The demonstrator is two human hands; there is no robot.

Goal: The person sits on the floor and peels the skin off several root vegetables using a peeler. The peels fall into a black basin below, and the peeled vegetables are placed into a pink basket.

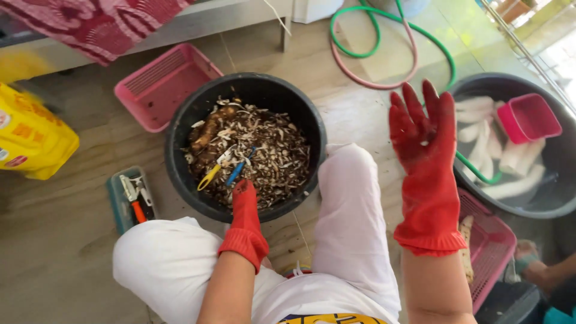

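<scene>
Nearest are the person's knees in white trousers, spread either side of a black tub on the wooden floor. The left hand, in a red rubber glove, reaches down over the tub's near rim at about six o'clock, its fingers buried among the peelings; whether the grip is closed on anything there I cannot tell. Just beyond the fingertips lie a blue-handled peeler and a yellow-handled peeler, side by side on the scraps. An unpeeled brown root rests toward the tub's ten o'clock edge.

The right hand, also gloved in red, is raised in the air at about three o'clock from the tub, palm open, fingers spread apart and holding nothing.

At eight o'clock from the tub a small teal tray holds an orange-handled tool. At four o'clock a pink basket sits beside the right forearm, with a pale root against its near edge.

Farther off, at eleven o'clock, lies another pink basket, and a yellow bag sits at nine o'clock. At two o'clock a dark basin of water holds peeled white roots and a pink scoop. Green and pink hoses coil at one o'clock.
</scene>
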